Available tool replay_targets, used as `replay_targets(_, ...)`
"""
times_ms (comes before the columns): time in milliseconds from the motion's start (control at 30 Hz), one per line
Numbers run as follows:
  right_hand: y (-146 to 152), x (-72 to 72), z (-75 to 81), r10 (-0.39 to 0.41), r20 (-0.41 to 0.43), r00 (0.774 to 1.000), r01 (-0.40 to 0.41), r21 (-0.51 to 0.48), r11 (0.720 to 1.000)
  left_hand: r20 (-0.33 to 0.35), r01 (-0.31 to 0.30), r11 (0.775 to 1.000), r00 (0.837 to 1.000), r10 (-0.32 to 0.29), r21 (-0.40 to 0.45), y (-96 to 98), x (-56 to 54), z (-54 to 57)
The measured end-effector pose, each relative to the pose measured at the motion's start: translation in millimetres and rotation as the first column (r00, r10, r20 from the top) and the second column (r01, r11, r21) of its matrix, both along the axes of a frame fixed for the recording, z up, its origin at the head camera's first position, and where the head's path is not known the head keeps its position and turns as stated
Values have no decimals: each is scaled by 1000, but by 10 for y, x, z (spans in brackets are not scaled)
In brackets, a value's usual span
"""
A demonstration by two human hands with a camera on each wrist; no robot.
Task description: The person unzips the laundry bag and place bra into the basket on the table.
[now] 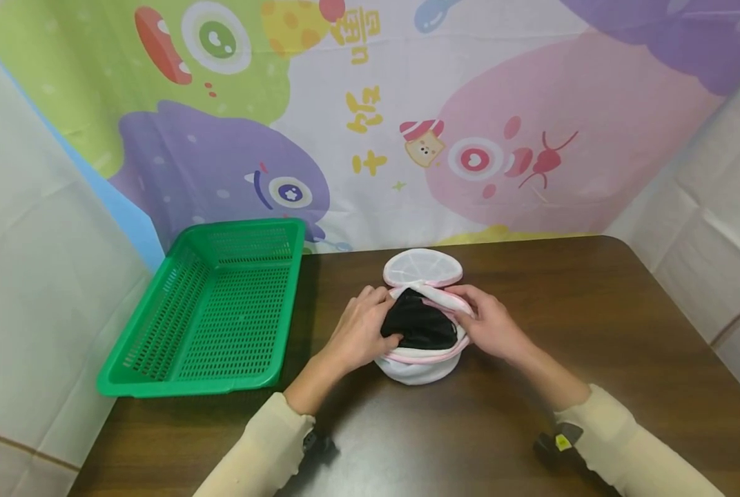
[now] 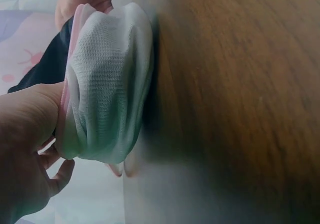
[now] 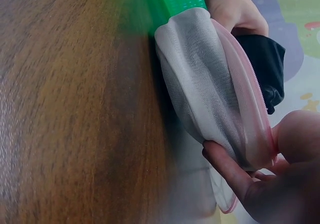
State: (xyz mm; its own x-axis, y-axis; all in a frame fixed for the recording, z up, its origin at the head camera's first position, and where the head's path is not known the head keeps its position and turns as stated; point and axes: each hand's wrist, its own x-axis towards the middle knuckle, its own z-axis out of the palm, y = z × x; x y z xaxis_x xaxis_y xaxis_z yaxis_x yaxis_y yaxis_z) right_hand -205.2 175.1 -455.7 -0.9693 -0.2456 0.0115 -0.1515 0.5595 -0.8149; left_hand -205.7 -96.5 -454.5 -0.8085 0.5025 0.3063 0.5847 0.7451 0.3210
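Observation:
A round white mesh laundry bag (image 1: 415, 373) with a pink zipper edge stands on the table, its lid (image 1: 422, 266) flipped back toward the wall. Black cloth (image 1: 417, 322) fills the opening and bulges above the rim in both wrist views. At the left side of the rim, my left hand (image 1: 362, 327) grips the bag's edge, thumb over the opening beside the cloth. My right hand (image 1: 493, 323) pinches the opposite edge; in the right wrist view a finger (image 3: 227, 166) presses the bag's outer wall. The bag's bottom is hidden.
A green plastic basket (image 1: 290, 304) with perforated sides stands to the left on the dark wooden table (image 1: 581, 297). Behind the table hangs a cartoon-printed cloth (image 1: 370, 200). Pale walls (image 1: 28, 290) close in both sides.

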Motion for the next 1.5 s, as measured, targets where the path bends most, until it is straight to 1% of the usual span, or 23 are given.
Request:
replay_targets(100,7,-1,-9,0,-1,1000,0,-3,1000,1,-5,999,1000,5,34,-1,-2,-10)
replay_targets(200,14,-10,-25,1,-10,1000,-1,-12,1000,-20,-11,999,1000,12,48,1,6,-17)
replay_targets(333,17,-19,-34,1,-19,1000,-1,-16,1000,-76,-16,1000,997,17,24,10,13,-21)
replay_targets(400,17,-14,-27,0,-15,1000,-1,-14,1000,-82,-22,1000,996,23,14,14,16,-21)
replay_targets(500,17,-3,-16,-3,-4,1000,3,-9,1000,-48,-35,999,998,36,20,19,19,-19)
replay_targets(633,11,-7,-15,-9,-9,1000,9,-2,1000,50,-65,997,997,62,51,17,16,-11)
replay_targets(700,7,-12,-22,-13,-13,1000,13,0,1000,84,-74,996,994,71,44,15,16,-13)
replay_targets(800,-2,-15,-30,-15,-13,1000,15,0,1000,100,-74,997,992,71,27,9,15,-20)
replay_targets(867,-8,-13,-29,-16,-9,1000,16,-3,1000,94,-74,997,993,71,31,5,14,-28)
replay_targets(1067,-14,-15,-33,-27,-30,999,27,-4,1000,82,-92,991,993,84,100,11,19,-49)
replay_targets(1200,-16,-13,-35,-30,-28,999,30,-5,1000,69,-96,985,994,87,141,14,32,-71)
replay_targets(1300,-15,-16,-35,-28,-34,999,28,-7,1000,61,-106,975,994,95,198,10,38,-68)
replay_targets(1400,-11,-19,-34,-27,-42,999,26,-11,1000,58,-128,961,991,117,247,12,37,-54)
replay_targets(1500,-5,-18,-29,-27,-41,999,26,-15,1000,55,-154,950,988,145,273,10,30,-46)
